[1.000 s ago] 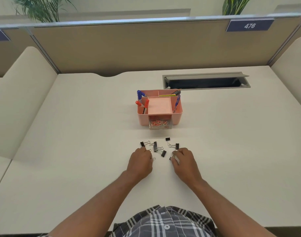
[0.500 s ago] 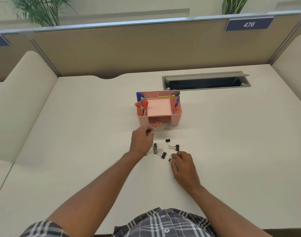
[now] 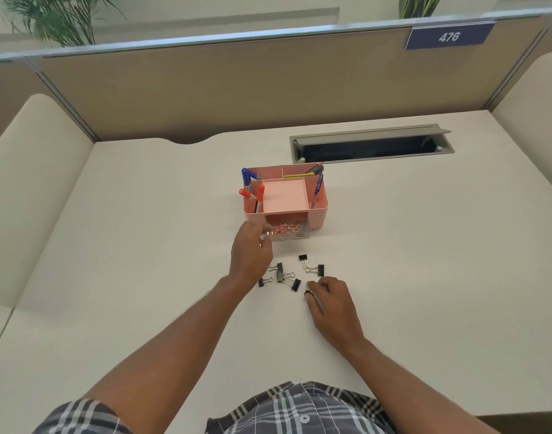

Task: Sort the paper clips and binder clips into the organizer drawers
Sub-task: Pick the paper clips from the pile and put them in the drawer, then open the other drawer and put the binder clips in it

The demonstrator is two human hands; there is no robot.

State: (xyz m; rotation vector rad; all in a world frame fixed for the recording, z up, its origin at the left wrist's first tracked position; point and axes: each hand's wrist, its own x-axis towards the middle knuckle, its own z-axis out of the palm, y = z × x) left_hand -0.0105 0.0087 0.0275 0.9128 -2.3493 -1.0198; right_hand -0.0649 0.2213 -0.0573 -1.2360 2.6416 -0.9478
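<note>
Hidden or unclear: the left hand (image 3: 249,255) covers the left front corner of the clear drawer (image 3: 288,230), and its fingertips blur against a small pale glint there, so whether they pinch a clip cannot be told. The right hand (image 3: 332,303) covers most of a black binder clip (image 3: 307,292); only a dark corner shows at the fingertips. Pen tips are sunk in the pink organizer (image 3: 317,211). Both forearms are cut off by the lower frame edge.

Pose: left arm runs from lower left up to frame centre, hand raised at the drawer's front, fingers curled toward it. Right hand lies low on the desk (image 3: 111,277), right of centre, fingers bent and pinching the clip.

Paper clips (image 3: 284,228), red and pale, lie in the open drawer under the organizer. Loose binder clips (image 3: 284,275) sit on the desk between the two hands.
</note>
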